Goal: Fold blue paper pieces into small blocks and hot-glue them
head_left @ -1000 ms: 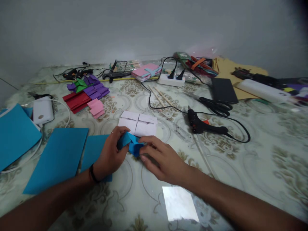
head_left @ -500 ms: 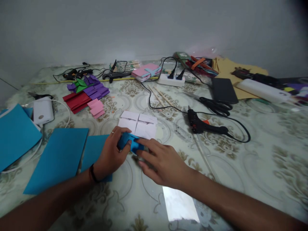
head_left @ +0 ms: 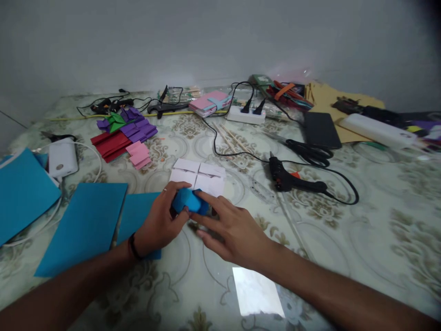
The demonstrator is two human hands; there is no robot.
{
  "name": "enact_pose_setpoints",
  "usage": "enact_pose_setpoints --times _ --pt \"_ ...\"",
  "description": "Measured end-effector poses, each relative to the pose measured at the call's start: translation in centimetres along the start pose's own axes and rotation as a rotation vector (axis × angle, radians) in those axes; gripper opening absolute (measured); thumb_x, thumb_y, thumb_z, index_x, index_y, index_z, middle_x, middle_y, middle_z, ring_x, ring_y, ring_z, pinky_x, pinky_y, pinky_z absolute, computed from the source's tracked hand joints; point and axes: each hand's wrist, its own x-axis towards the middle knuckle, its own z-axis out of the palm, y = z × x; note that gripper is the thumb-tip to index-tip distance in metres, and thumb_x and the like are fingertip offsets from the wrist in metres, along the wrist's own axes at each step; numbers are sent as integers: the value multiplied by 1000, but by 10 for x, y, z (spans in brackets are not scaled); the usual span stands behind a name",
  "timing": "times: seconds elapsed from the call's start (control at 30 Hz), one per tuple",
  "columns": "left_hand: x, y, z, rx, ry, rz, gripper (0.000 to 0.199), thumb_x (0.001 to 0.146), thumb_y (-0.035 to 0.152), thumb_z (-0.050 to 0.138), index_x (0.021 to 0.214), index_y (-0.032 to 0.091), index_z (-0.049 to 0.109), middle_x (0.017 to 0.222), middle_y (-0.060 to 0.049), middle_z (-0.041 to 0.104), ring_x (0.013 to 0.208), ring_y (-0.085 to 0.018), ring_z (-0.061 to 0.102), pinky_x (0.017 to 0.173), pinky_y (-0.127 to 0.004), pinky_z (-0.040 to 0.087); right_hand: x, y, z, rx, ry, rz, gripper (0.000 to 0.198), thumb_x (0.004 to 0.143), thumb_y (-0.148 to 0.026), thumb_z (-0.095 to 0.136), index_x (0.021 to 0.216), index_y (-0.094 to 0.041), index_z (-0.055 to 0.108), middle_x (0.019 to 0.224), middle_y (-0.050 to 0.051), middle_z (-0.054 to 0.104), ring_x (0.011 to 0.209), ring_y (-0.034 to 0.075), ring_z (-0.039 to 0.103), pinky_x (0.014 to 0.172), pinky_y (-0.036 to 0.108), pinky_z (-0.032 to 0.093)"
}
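Between both hands is a small folded piece of blue paper (head_left: 188, 200), tilted so a lighter face shows. My left hand (head_left: 163, 220) grips its left side, with the thumb at the lower edge and the forefinger along the top. The first two fingers of my right hand (head_left: 234, 227) press on its right side, while the thumb hangs a little below. Just behind lies a creased white paper (head_left: 198, 175). A blue sheet (head_left: 138, 216) lies partly under my left hand, and a larger blue sheet (head_left: 86, 225) is left of it.
A black glue gun (head_left: 296, 179) and black-handled scissors (head_left: 306, 151) lie to the right. Folded red paper (head_left: 113, 142), purple paper (head_left: 139, 130) and pink paper (head_left: 138, 154) sit at back left. A white power strip (head_left: 245, 115) with black cables stands at the back.
The blue paper has turned between the fingers, and a broader, lighter face now shows. The fingers of my right hand have shifted slightly along it.
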Motion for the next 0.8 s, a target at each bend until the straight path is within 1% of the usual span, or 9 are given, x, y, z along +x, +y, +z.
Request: enact_pose_setpoints --times 0.1,0.2,0.3,0.37,0.47,0.57,0.67,0.8 --pt "0 0 0 0 -8 -24 45 84 11 54 128 21 52 109 -6 63 82 -18 58 70 -31 45 1 0 0 33 -7 0 32 101 -36 56 125 -25 75 152 20 52 105 33 65 76 51 64" --pt "-1 0 0 0 -12 -34 42 87 14 55 128 21 52 107 -6 63 80 -17 57 69 -31 44 1 0 0 54 4 -7 31 101 -35 56 121 -23 75 151 20 52 107 33 65 77 51 64" --pt "-1 3 -1 -26 -30 -47 39 89 17 56 127 22 51 101 -4 61 74 -15 54 66 -29 43 1 1 0 66 27 20 28 100 -30 57 120 -19 73 147 21 53 114 34 62 81 51 64" --pt "-1 4 -1 -40 -46 -56 38 90 18 56 127 22 51 101 -3 60 72 -15 53 64 -29 42 1 2 1 74 46 58 26 98 -26 59 119 -17 70 145 22 53 120 36 60 83 52 65" --pt "0 5 -1 -34 -47 -40 37 90 18 58 126 22 51 108 -5 60 76 -15 55 66 -29 43 1 5 3 98 74 129 22 95 -24 61 115 -17 65 146 23 49 125 37 58 84 52 65" --pt "1 5 0 -25 -42 -27 39 89 16 59 128 23 52 116 -7 59 78 -15 55 66 -29 44 1 7 5 140 64 183 16 94 -23 62 110 -19 61 148 22 48 122 35 60 84 52 65" --pt "1 5 0 -18 -58 -35 43 90 15 58 131 21 52 118 -8 60 75 -14 53 64 -28 43 2 10 6 176 48 185 13 94 -22 63 106 -20 59 144 21 51 122 35 60 88 53 63" --pt "2 5 -1 -11 -94 -15 44 91 14 58 134 21 52 124 -9 61 73 -13 54 62 -28 42 3 13 7 248 73 168 11 93 -20 64 101 -21 57 136 19 56 123 34 59 93 52 60"
